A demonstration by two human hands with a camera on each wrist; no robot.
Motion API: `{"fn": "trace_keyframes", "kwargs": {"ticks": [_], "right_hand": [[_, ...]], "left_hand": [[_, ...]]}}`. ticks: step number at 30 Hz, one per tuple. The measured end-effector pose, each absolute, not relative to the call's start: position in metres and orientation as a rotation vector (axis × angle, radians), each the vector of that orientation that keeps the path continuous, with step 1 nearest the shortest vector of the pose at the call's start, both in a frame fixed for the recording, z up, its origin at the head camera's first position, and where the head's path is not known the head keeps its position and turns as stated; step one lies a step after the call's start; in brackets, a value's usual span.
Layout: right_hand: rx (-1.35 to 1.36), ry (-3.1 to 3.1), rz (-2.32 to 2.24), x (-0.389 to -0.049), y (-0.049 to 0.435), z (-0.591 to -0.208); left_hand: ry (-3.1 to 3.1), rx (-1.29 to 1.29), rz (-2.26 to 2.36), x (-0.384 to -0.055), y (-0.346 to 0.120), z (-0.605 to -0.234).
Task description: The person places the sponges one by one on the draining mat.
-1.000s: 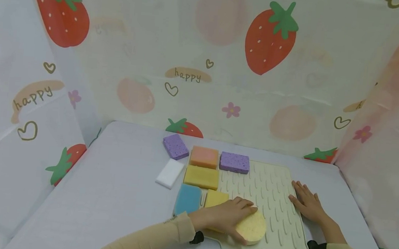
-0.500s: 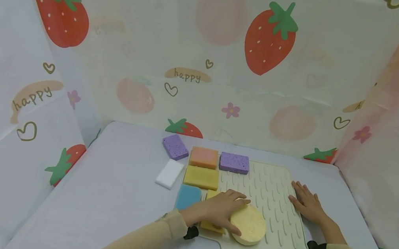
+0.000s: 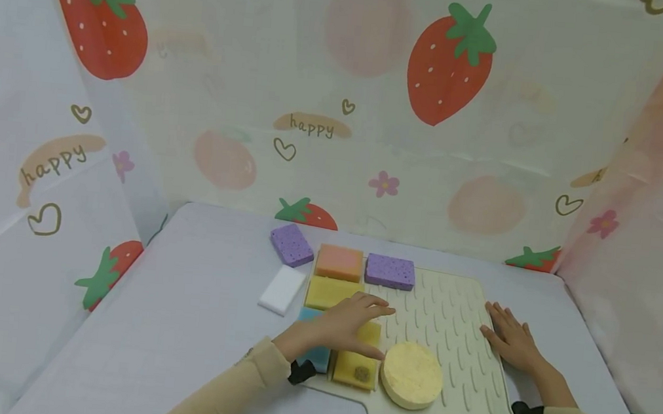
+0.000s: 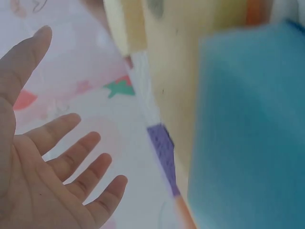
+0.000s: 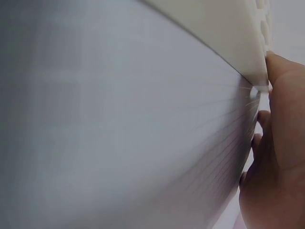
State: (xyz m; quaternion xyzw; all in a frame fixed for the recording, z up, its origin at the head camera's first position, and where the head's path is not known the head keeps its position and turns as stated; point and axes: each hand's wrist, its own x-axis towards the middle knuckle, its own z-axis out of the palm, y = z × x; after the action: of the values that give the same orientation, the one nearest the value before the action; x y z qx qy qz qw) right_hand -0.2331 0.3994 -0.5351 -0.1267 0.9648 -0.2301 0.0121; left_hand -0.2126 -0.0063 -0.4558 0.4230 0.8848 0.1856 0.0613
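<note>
My left hand (image 3: 345, 323) hovers with spread, nearly straight fingers over the left part of a cream drying mat (image 3: 470, 383). It holds nothing; the left wrist view shows the bare palm and a blue sponge (image 4: 248, 129) beside it. Under the hand lies a yellow sponge (image 3: 347, 371) with a dark round spot, partly covered by the thumb. Just right of the thumb, a round pale yellow sponge (image 3: 413, 376) lies flat on the mat. My right hand (image 3: 510, 340) rests at the mat's right edge, its thumb touching the edge in the right wrist view.
Along the mat's left and back lie a mustard sponge (image 3: 330, 292), an orange sponge (image 3: 340, 262) and a purple sponge (image 3: 390, 271). Off the mat sit another purple sponge (image 3: 292, 244) and a white block (image 3: 281, 289). A strawberry-print curtain (image 3: 340, 102) surrounds the table.
My left hand has let go of the round sponge and moved up and left, uncovering it and the spotted yellow sponge. The right hand stays where it was.
</note>
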Motion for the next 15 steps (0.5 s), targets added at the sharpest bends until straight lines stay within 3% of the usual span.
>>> {"fn": "trace_keyframes", "kwargs": {"ticks": [15], "right_hand": [[-0.401,3.014,-0.728,-0.234,0.402,-0.539]], "left_hand": [[2.674,1.082,0.852,-0.233,-0.063,-0.451]]}}
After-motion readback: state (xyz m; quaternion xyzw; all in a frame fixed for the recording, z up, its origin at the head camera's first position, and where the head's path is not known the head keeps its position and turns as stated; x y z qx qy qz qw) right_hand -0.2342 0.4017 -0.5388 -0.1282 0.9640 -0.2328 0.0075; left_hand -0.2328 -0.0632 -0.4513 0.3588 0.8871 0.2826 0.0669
